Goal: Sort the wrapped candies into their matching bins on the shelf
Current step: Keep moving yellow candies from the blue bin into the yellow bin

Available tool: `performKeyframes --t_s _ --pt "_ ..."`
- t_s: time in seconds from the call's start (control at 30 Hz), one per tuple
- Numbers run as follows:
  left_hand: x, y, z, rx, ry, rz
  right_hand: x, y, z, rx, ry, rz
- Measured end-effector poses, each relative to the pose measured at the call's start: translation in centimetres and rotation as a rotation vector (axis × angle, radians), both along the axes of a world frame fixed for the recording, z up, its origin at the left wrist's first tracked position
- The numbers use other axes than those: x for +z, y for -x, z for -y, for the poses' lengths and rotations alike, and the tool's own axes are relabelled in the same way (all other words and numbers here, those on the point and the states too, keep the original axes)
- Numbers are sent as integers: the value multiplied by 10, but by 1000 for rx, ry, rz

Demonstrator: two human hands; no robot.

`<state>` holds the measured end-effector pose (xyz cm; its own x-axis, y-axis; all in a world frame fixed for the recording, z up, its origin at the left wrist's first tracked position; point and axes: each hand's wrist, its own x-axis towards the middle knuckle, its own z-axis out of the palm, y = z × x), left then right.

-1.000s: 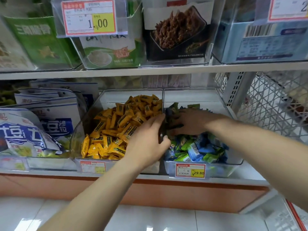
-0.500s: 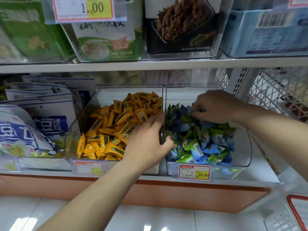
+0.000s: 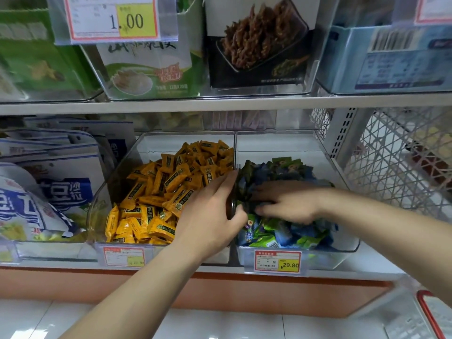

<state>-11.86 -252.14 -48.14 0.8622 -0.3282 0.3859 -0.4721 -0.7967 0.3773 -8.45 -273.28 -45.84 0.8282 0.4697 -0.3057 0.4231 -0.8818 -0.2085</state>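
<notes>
Two clear bins stand side by side on the lower shelf. The left bin [image 3: 186, 134] holds a heap of yellow wrapped candies [image 3: 166, 192]. In the right bin [image 3: 342, 253] lie blue and green wrapped candies [image 3: 288, 236]. My left hand [image 3: 210, 211] straddles the walls where the bins meet, with its fingers on the yellow side and its thumb on the blue side, gripping them. My right hand [image 3: 286, 204] lies palm down on the blue and green heap, fingers spread toward the left.
White and blue snack bags [image 3: 49, 192] fill the bin to the left. The upper shelf [image 3: 220, 104] with boxed goods hangs close above. A white wire mesh panel [image 3: 403, 155] borders the right. Price tags [image 3: 277, 261] clip to the bin fronts.
My right hand came down from the back of the right bin onto the middle of the blue and green candies. My left hand stayed at the bin walls.
</notes>
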Motion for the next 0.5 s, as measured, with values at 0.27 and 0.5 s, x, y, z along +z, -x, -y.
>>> performKeyframes --t_s 0.27,0.5 --pt "11 -1 -7 -64 114 -72 24 51 21 -137 -140 527" --pt "12 -19 -60 4 -362 33 -3 63 0 -7 -145 69"
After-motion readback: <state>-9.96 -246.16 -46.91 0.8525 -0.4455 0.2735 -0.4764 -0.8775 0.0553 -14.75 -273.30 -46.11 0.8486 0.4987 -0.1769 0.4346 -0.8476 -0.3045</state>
